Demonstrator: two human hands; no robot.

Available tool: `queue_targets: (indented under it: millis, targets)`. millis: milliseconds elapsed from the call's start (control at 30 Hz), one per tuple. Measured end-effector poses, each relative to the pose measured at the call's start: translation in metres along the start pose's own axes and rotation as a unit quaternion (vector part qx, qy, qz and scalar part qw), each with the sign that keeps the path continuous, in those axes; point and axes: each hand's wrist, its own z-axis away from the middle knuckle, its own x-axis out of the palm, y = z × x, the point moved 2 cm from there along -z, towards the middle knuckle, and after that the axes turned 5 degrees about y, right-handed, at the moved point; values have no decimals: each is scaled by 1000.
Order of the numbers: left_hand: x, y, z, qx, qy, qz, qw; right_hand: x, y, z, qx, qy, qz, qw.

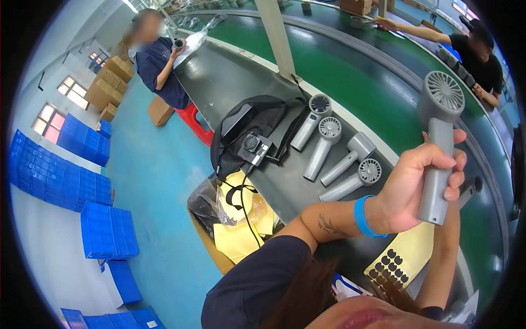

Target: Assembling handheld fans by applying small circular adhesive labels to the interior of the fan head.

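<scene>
A grey handheld fan (pixel 436 164) is held up at the right, its round grille at the top. My left hand (pixel 413 183), with a blue band at the wrist, is closed around its handle. My right forearm (pixel 445 252) rises behind the fan; the right hand is hidden by the left hand and the handle, so its fingers cannot be made out. Beside my left wrist, several grey handheld fans (pixel 323 145) lie on the dark table. Part of another grey fan (pixel 471 189) shows just right of my hands.
A yellow sheet with black round pads (pixel 394 263) lies near my right forearm. A black mesh bag (pixel 257 118) and small grey device (pixel 255 148) rest on the table. Below stands a carton of yellow paper (pixel 235 241). A green conveyor (pixel 350 71) runs alongside; two people work farther off.
</scene>
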Motion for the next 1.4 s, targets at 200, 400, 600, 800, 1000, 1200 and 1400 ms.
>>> queue_targets:
  millis: [200, 400, 600, 800, 1000, 1200, 1400]
  targets:
    - [5, 5, 7, 18, -19, -6, 1000, -8, -9, -24, -2, 82, -182, 980]
    - [6, 8, 16, 26, -26, -2, 999, -24, -16, -43, -15, 177, -357, 917]
    - [9, -8, 8, -31, -28, 2, 999, -5, -18, -185, -9, 203, -518, 831]
    - [11, 43, 29, 10, -99, 33, 995, 103, -85, -116, -10, 183, -635, 750]
    - [33, 66, 40, 236, -187, 46, 953, 212, -105, -90, -110, 41, -756, 644]
    - [38, 81, 82, 369, -215, 49, 903, 252, -68, -101, -5, 250, -845, 472]
    - [40, 67, 81, 359, -224, 39, 905, 283, -62, -92, 102, 148, -868, 463]
